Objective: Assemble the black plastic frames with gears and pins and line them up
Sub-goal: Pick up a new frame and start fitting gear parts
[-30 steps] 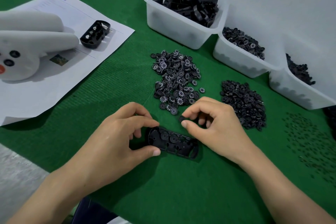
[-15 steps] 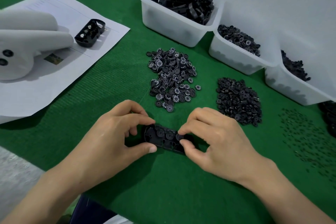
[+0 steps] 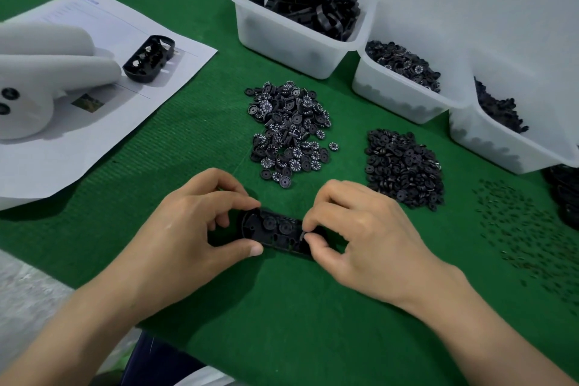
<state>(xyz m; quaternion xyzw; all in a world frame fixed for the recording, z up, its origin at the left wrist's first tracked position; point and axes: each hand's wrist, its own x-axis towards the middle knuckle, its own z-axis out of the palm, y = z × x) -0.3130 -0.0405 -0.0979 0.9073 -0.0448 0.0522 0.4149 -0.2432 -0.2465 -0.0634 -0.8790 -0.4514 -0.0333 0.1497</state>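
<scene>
A black oblong plastic frame lies flat on the green mat between my hands, with two round gears seated inside it. My left hand grips its left end between thumb and forefinger. My right hand pinches a small black part at the frame's right end, which its fingers hide. A heap of numbered gears lies just beyond the frame, a heap of plain black gears to its right, and small pins are scattered at the far right. A finished frame rests on a white sheet.
Three white tubs stand at the back: one with loose frames, one with gears, one with dark parts. A white sheet of paper and a white plush toy lie at left. The mat's front edge runs near my forearms.
My right hand brought a small black part down from above the frame to its right end and now pinches it there. The left hand kept its grip.
</scene>
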